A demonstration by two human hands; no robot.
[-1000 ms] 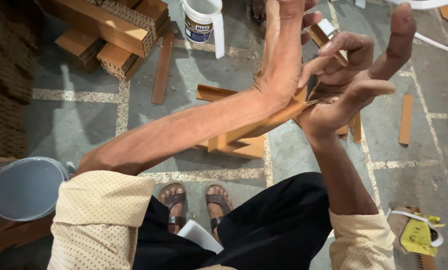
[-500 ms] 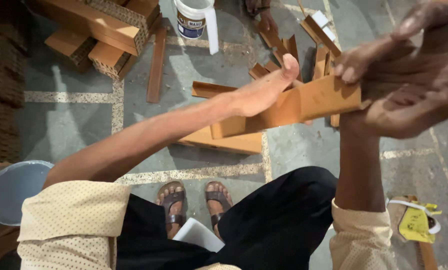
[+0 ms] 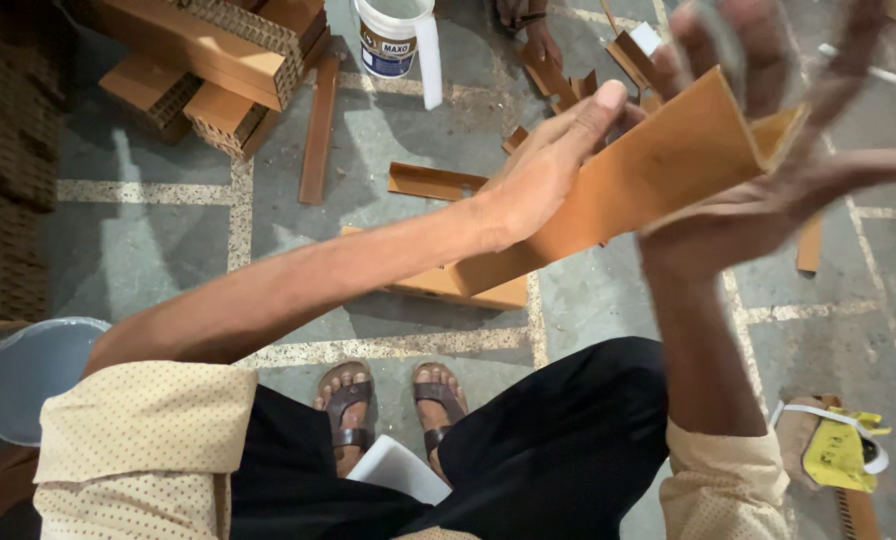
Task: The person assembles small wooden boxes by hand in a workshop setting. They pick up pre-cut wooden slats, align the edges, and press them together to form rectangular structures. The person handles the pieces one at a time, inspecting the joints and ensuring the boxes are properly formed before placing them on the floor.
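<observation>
A long brown cardboard strip [image 3: 658, 170], folded to an L-shaped angle, is held up in front of me above the floor. My right hand [image 3: 768, 180] holds its upper end, fingers spread around the folded edge. My left hand [image 3: 548, 160] lies flat along the strip's face, fingers stretched out and pressing on it. The strip's lower end points down toward another cardboard piece [image 3: 468, 285] lying on the floor near my sandalled feet [image 3: 393, 400].
Stacked honeycomb cardboard blocks [image 3: 208, 60] lie at the back left. A white bucket [image 3: 393, 35] stands at the top, with loose cardboard strips [image 3: 318, 130] scattered around. A grey basin [image 3: 28, 375] sits at left, a yellow tape dispenser [image 3: 838, 450] at right. Another person's hand [image 3: 533, 30] shows at top.
Both hands have come closer to the camera with the strip. My left hand has turned and slid so its palm lies flat along the strip's face.
</observation>
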